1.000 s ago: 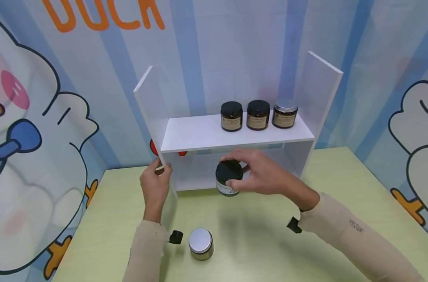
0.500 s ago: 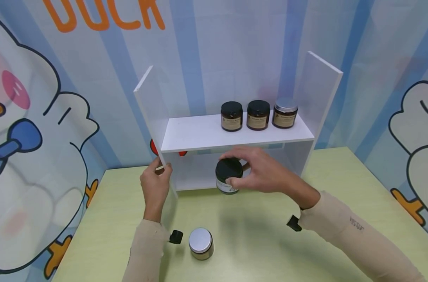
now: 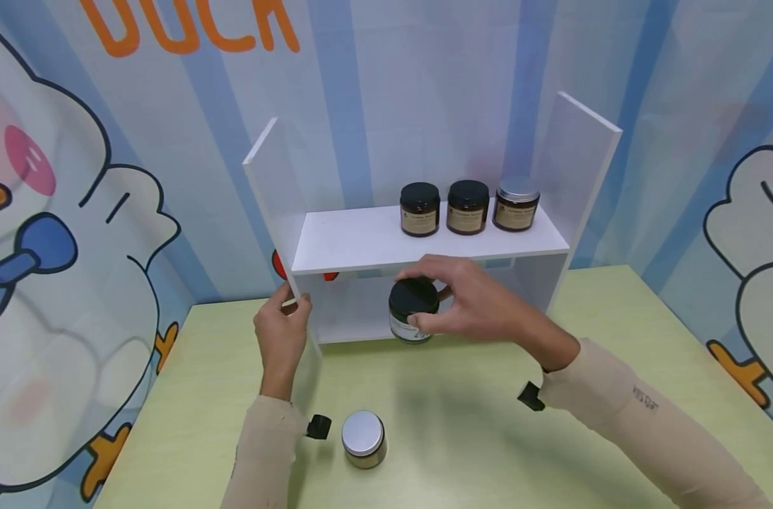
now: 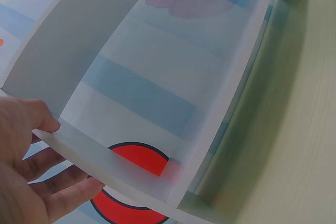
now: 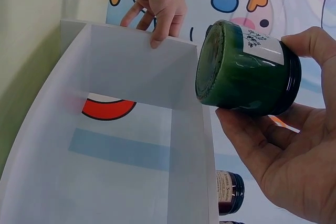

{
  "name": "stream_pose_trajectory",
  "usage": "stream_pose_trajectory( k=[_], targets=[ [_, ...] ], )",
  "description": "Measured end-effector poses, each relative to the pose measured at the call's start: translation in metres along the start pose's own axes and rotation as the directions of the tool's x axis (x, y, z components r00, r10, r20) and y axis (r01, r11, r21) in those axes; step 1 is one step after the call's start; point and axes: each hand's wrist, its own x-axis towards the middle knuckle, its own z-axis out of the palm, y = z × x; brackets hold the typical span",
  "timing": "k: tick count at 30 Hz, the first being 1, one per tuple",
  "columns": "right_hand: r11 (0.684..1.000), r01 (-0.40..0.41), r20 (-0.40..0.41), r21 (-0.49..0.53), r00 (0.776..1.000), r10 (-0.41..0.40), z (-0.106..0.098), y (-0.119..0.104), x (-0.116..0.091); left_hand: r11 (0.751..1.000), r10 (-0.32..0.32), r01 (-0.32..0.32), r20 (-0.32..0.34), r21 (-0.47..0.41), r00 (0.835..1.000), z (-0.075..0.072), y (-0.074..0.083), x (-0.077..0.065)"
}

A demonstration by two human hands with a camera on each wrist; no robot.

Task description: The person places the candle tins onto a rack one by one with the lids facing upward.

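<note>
My right hand (image 3: 472,300) grips a dark green glass jar (image 5: 241,72) with a black lid and a white label, thumb on one side and fingers on the other. It holds the jar off the table, in front of the white shelf unit (image 3: 361,240). With thumb and fingers, my left hand (image 3: 281,336) pinches the front edge of the unit's left side panel (image 4: 105,156). Two brown jars with black lids, a middle one (image 3: 468,208) and a left one (image 3: 420,210), stand on the upper board beside a silver-lidded jar (image 3: 516,205).
Another silver-lidded jar (image 3: 364,440) stands on the pale green table (image 3: 463,438), near my left sleeve. Behind the unit hangs a blue-striped cloth backdrop (image 3: 399,92) with cartoon ducks. The right side panel (image 3: 580,170) rises above the upper board.
My right hand has raised the green jar slightly, towards the upper board. The left hand keeps its hold on the side panel, and the standing jars have stayed put.
</note>
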Motion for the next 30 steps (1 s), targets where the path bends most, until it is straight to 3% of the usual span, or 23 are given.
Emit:
stream_pose_trajectory(
  k=[30],
  targets=[
    [1.0, 0.006, 0.013, 0.03, 1.0, -0.007, -0.011, -0.003, 0.005, 1.0, -0.012, 0.012, 0.001, 0.011, 1.0, -0.001, 0.001, -0.001]
  ],
)
